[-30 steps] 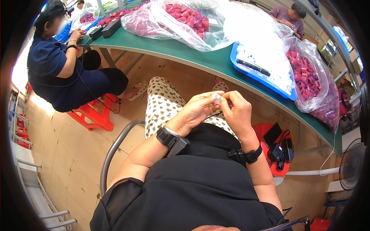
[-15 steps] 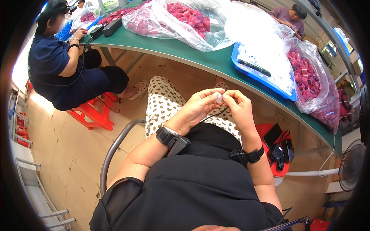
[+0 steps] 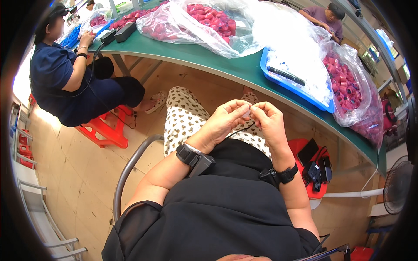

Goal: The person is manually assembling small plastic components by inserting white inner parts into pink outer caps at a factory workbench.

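Above my lap, both hands meet fingertip to fingertip around a small whitish, translucent piece (image 3: 247,114). My left hand (image 3: 227,118) pinches it between thumb and forefinger. From the other side, my right hand (image 3: 269,119) has its thumb and fingertips pressed together against the same piece. Its exact kind is too small to make out, and the fingers cover most of it. Beyond my hands, on the table's near edge, stands a blue tray (image 3: 265,69) with many small white pieces and a black marker pen (image 3: 286,76) on top.
Clear plastic bags of dark-pink parts (image 3: 213,19) (image 3: 346,85) lie on the green table (image 3: 187,54). A co-worker (image 3: 56,82) sits at left on a red stool (image 3: 106,128); another person (image 3: 326,19) works across. At right are a red stool with black devices (image 3: 318,172) and a fan (image 3: 397,185).
My fingertips have shifted slightly and cover more of the small whitish piece. The co-worker at left has raised a hand a little. Otherwise my arms have barely moved.
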A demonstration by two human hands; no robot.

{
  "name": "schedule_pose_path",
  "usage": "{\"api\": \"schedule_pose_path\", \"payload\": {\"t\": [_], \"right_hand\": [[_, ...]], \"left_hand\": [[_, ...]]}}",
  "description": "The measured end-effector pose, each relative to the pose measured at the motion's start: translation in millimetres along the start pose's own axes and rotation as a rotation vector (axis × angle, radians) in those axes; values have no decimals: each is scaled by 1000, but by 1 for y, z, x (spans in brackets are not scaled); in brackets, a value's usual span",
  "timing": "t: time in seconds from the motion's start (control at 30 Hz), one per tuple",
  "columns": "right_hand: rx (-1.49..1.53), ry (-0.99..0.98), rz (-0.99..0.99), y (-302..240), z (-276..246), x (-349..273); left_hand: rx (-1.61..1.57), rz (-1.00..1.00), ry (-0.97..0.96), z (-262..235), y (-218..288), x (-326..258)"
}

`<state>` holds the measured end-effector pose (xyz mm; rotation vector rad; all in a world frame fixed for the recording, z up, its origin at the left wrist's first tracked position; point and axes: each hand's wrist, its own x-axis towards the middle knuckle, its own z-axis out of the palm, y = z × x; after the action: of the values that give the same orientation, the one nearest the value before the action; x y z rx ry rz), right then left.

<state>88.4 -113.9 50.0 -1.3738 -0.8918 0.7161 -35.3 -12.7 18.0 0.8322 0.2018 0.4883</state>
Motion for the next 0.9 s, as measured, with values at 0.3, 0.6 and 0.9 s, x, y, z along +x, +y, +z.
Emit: {"api": "schedule_pose_path", "payload": {"t": [0.3,0.6,0.9], "right_hand": [[-473,49,-223,-5,6,-4],[-899,134,-796,-2,2,-4],[-648,130,-568,-4,2,-4]], "left_hand": [[268,74,53,0,1,1],[3,-35,-68,-6,0,0],[-186,-34,-12,-1,6,-1]]}}
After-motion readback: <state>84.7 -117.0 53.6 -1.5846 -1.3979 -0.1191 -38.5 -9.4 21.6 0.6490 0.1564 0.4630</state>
